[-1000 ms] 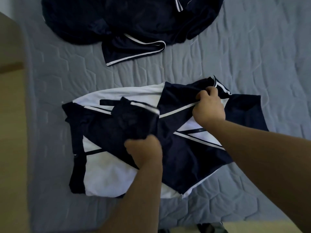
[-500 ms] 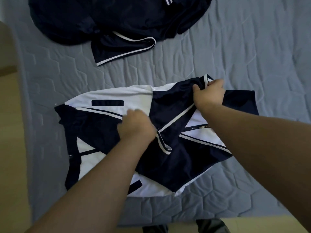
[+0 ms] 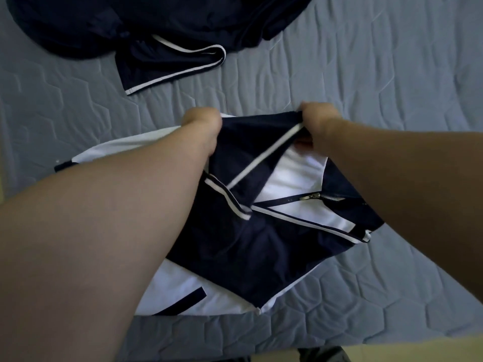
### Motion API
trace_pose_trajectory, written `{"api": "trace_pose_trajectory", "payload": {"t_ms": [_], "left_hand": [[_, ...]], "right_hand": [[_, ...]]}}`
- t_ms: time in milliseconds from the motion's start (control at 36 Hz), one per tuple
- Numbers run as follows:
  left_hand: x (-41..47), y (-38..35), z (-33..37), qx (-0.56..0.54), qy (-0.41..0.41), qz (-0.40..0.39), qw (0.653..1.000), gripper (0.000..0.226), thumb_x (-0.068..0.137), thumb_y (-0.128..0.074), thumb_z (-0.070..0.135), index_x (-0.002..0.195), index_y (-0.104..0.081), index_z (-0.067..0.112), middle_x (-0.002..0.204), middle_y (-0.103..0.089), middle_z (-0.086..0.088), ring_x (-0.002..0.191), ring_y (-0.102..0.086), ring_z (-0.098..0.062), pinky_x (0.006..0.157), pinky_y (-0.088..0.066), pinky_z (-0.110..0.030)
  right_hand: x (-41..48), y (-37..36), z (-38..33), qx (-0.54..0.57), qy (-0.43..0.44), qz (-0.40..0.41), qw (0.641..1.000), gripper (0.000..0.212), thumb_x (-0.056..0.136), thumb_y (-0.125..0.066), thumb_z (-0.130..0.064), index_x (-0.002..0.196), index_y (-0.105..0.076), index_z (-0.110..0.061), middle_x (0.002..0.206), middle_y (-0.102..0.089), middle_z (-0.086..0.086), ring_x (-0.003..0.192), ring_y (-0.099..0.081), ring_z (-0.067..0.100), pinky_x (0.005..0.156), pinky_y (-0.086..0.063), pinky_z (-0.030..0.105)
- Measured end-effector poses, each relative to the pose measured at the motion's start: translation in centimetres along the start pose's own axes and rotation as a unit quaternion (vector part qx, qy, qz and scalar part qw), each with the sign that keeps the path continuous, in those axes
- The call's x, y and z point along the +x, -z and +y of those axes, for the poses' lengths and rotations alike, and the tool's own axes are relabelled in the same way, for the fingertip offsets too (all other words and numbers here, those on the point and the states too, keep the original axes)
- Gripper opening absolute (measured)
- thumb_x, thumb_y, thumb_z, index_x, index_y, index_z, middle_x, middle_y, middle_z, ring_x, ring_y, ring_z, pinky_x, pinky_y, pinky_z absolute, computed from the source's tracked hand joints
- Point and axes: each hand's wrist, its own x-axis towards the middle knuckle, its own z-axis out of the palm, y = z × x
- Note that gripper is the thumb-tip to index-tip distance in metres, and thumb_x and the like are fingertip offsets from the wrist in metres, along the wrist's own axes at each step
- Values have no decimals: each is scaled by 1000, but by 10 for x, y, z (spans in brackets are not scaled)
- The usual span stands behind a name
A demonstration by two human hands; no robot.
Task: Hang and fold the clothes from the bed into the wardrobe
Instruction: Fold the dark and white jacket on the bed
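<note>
Our left hand (image 3: 202, 121) and right hand (image 3: 317, 118) each gripped the far edge of the navy-and-white jacket (image 3: 248, 244), which lay crosswise on the bed (image 3: 366, 74) beneath our arms; both hands sat equally near.

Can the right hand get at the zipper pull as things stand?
Likely yes, after letting go. The zipper pull lies uncovered on the white panel of the jacket, close beside the right forearm, with nothing over it. But the right hand grips the jacket's top edge.
</note>
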Motion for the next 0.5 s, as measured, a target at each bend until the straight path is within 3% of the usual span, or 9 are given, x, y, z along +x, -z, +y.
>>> {"api": "trace_pose_trajectory", "payload": {"t_ms": [83,167,222,306,361,417,500], "left_hand": [[11,1,18,-65,-9,13,998,51,95,-62,37,138,-54,11,128,-65,-11,107,-66,-33,90,-56,-50],[24,0,29,-104,15,-59,993,42,95,-63,30,133,-59,11,120,-69,-12,99,-71,-31,80,-59,-48],[26,0,25,-79,2,-116,990,24,91,-64,11,115,-68,12,104,-75,-12,83,-74,-29,67,-61,-46],[35,0,5,0,-89,-64,994,32,76,-68,-8,84,-66,23,88,-73,-3,80,-71,-24,74,-61,-44],[36,5,-10,56,-134,-35,989,37,74,-74,1,102,-65,24,97,-71,2,89,-69,-20,82,-59,-39],[35,12,-25,158,-201,17,967,52,76,-78,23,120,-51,23,108,-65,5,96,-65,-16,85,-54,-35],[16,28,-43,302,-327,71,893,55,78,-69,57,114,-43,24,105,-58,9,88,-57,-15,77,-44,-34]], "right_hand": [[7,0,-6,163,-36,15,986,18,100,-49,-21,87,-55,-12,69,-64,9,48,-64,22,54,-59,38],[16,-1,-9,261,-16,21,965,13,100,-50,-15,91,-57,-11,75,-64,8,45,-63,18,56,-60,35],[22,-1,-7,283,-6,10,959,16,99,-44,-3,96,-58,-8,85,-64,11,50,-65,18,58,-61,34],[27,-1,-1,275,-12,20,961,25,96,-40,7,109,-60,-2,98,-67,15,73,-69,23,58,-61,36],[26,-3,1,246,-13,36,968,29,95,-42,6,113,-62,-3,87,-67,13,65,-67,21,53,-58,30],[25,-5,-1,230,-16,47,972,29,92,-44,5,111,-63,-3,78,-65,11,58,-65,19,52,-57,29],[18,-6,-6,212,-14,47,976,26,90,-46,5,108,-63,-4,79,-62,11,65,-65,21,54,-60,32]]}}
